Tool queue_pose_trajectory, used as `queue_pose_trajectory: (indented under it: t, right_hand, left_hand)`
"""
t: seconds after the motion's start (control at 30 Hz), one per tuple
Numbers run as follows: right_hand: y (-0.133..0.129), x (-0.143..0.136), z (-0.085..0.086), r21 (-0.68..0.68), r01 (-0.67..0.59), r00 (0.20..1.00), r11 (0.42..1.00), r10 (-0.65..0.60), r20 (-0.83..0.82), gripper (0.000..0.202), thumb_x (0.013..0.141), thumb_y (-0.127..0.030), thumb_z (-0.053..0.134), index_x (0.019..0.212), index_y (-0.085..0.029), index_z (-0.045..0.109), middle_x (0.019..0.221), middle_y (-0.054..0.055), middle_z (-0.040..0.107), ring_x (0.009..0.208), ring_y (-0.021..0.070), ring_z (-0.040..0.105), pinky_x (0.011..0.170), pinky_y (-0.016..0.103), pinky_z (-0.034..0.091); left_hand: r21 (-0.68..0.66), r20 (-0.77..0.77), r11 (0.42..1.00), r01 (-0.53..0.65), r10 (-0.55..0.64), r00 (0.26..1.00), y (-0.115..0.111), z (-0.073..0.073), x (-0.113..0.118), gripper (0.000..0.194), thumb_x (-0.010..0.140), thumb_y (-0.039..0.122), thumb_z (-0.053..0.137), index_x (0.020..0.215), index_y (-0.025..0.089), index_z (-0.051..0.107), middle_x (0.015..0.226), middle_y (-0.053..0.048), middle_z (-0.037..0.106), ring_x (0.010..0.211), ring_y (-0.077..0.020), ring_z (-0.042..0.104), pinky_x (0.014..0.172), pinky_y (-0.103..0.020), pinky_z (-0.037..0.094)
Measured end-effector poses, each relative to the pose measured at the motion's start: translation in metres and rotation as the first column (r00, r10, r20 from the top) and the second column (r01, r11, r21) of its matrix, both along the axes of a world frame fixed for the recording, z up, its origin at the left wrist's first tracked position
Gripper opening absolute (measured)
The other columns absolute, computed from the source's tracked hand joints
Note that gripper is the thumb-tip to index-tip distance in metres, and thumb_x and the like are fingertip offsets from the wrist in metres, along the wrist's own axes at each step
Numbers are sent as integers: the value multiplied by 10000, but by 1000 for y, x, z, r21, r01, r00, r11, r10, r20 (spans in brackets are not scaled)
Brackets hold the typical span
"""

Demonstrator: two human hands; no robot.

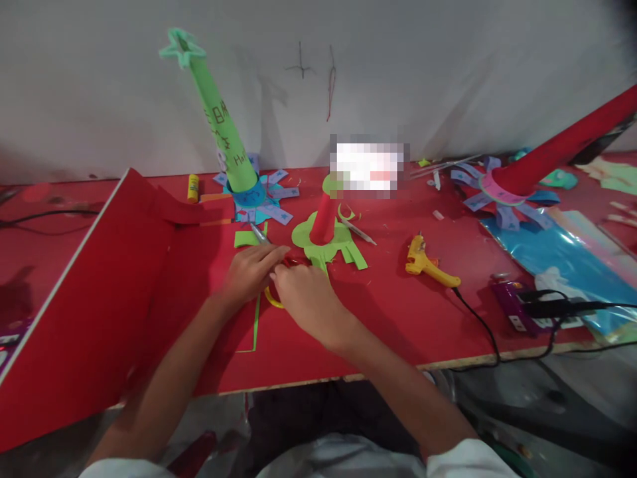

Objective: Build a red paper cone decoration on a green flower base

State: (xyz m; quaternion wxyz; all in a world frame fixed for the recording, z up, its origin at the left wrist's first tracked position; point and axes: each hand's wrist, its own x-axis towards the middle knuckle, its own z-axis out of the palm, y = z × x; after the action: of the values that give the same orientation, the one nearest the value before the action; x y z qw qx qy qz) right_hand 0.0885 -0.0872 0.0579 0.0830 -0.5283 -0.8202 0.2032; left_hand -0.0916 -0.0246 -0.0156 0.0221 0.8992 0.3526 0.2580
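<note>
My left hand (253, 269) and my right hand (311, 299) meet over the red tabletop, both with fingers curled. A pair of scissors is between and under them: its metal blade (258, 232) sticks out beyond my left fingers, and a yellow handle loop (273, 298) shows below. My right hand is closed at the handles; what my left fingers grip is hidden. Green paper (249, 239) and a thin green strip (256, 325) lie beside them. Just beyond stands a short red tube (323, 219) on a green scalloped paper base (302, 234).
A tall green paper tube (223, 126) with a star top stands behind on the left. Left is a large red board (94, 285). On the right are a yellow glue gun (425, 262) with a cord, a purple box (517, 305) and a leaning red tube (562, 139).
</note>
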Motion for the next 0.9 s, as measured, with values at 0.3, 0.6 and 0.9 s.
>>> queue_pose_trajectory:
  t: [0.3, 0.6, 0.9]
  right_hand:
    - [36, 115, -39, 304, 98, 994, 948, -81, -68, 351, 1092, -346, 450, 875, -214, 691, 809, 63, 753, 719, 188, 662, 623, 307, 280]
    - [58, 154, -87, 363, 130, 961, 923, -28, -274, 358, 1078, -361, 439, 890, -212, 705, 872, 63, 760, 802, 189, 665, 710, 293, 385]
    - [51, 150, -82, 391, -81, 989, 917, 123, -84, 297, 1076, -282, 442, 1168, -206, 714, 1148, 110, 748, 1072, 259, 649, 975, 390, 467]
  left_hand:
    - [-195, -81, 947, 255, -275, 958, -8, 1, 25, 330, 1081, 400, 472, 1019, 213, 736, 1040, -93, 749, 1037, -222, 660, 1032, -410, 466]
    - [-243, -57, 963, 117, -135, 989, -1, 11, 19, 523, 1093, 489, 401, 704, 205, 604, 687, -25, 615, 698, -174, 574, 764, -338, 435]
    - [-310, 281, 949, -61, 153, 947, 46, 30, 93, 505, 939, 428, 707, 1358, 183, 568, 1387, -140, 661, 1258, -270, 651, 1081, -418, 512]
